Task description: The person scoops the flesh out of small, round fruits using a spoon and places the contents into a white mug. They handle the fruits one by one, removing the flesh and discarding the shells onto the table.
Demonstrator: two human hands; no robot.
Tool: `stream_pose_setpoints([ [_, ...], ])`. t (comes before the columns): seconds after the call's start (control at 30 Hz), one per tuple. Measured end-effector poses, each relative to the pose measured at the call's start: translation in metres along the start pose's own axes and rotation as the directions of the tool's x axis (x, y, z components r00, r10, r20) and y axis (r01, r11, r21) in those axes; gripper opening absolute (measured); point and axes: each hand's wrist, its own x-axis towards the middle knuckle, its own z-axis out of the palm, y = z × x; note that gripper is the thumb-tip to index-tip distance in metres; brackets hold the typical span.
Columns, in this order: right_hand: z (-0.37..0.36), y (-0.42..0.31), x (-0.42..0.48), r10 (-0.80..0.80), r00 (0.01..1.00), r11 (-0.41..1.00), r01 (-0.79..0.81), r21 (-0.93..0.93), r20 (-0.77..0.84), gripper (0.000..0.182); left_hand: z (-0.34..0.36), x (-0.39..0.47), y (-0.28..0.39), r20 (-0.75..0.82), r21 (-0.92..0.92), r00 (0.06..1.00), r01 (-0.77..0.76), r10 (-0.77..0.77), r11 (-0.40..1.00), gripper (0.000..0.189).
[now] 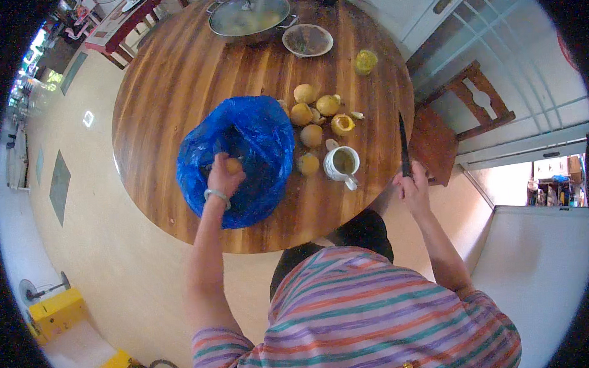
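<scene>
My left hand [224, 175], with a pale bangle at the wrist, reaches into the mouth of a blue plastic bag [266, 131]. Its fingers are around a round yellow-brown fruit [233, 165]. Out past the table's right edge, my right hand [413, 185] grips a knife [403, 143] with a long dark blade, pointing away from me. Between the hands lie several similar fruits [301, 114], and one cut fruit [343, 125] shows a hollow opening. A white mug [341, 163] holds a yellowish liquid or pulp, and a spoon [350, 183] rests in it.
The round wooden table [175, 105] carries a glass-lidded pot [249, 15], a shallow bowl [308, 40] and a yellow-green jar or fruit [366, 62] at its far side. A wooden chair [431, 138] stands close on the right, before a sliding door [498, 35].
</scene>
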Motion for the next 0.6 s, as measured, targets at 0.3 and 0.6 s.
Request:
stream_pose_setpoints([
  [0.3, 0.109, -0.012, -0.042, -0.048, 0.881, 0.933, 0.208, -0.295, 0.471, 0.025, 0.058, -0.072, -0.022, 0.045, 0.081, 0.975, -0.222, 0.219, 0.972, 0.068],
  [0.6, 0.165, -0.003, -0.036, -0.007, 0.791, 0.870, 0.306, -0.386, 0.611, 0.028, 0.075, -0.091, -0.030, -0.132, -0.369, 0.991, -0.027, -0.024, 0.929, 0.065],
])
